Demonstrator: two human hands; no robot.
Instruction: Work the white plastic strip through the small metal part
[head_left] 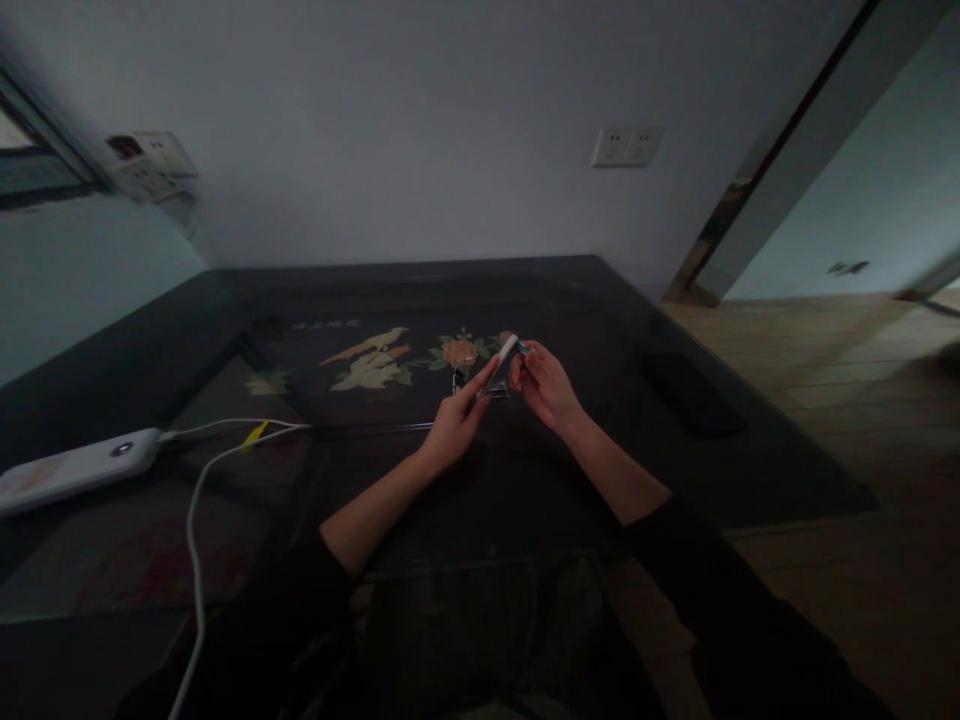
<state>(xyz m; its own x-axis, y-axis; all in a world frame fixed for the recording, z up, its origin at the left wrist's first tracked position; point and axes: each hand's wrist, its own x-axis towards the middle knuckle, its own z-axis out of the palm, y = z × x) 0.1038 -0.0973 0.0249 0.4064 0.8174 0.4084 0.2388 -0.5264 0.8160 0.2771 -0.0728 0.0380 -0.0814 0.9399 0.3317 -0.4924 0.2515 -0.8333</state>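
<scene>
My left hand [455, 420] is closed around a slim, flat object [508, 348] with a pale rounded end, tilted up to the right above the dark table. At that end, the fingers of my right hand [546, 385] pinch a small bluish-green piece [522, 348], too small and dim to name. The two hands nearly meet. Beneath them a small shiny item [499, 393] lies on the tabletop, partly hidden by my left fingers. A little metal piece [455, 379] shows just behind my left hand.
A white power bank [82, 468] lies at the left, its white cable [193, 540] carrying a yellow tag [256, 435]. A flat black object [694, 394] rests near the right edge of the dark table [525, 490]. Wall sockets [627, 147] sit above the table's back edge.
</scene>
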